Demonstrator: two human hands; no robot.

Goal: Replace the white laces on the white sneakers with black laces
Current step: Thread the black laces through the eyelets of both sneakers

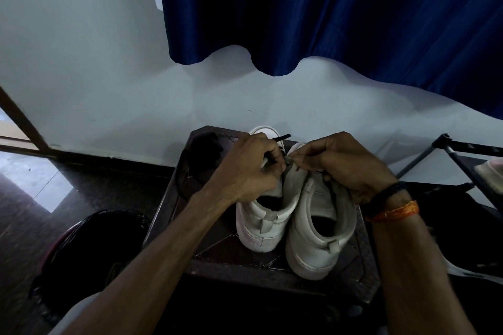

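While hands [250, 168] pinch black lace [281, 137], sneakers [315, 228] side by side

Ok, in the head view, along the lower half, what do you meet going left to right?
Dark round bin → black bundle on the stool → left hand pinching a black lace → right hand on the white sneaker → black and orange wristbands → dark metal rack.

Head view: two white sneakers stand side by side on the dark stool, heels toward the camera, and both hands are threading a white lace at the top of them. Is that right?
Not quite: the lace is black, not white. The head view shows the black lace running from the left hand, its tip sticking out beyond. The rest holds: the white sneakers stand heels toward the camera on the dark stool, with the right hand working there too.
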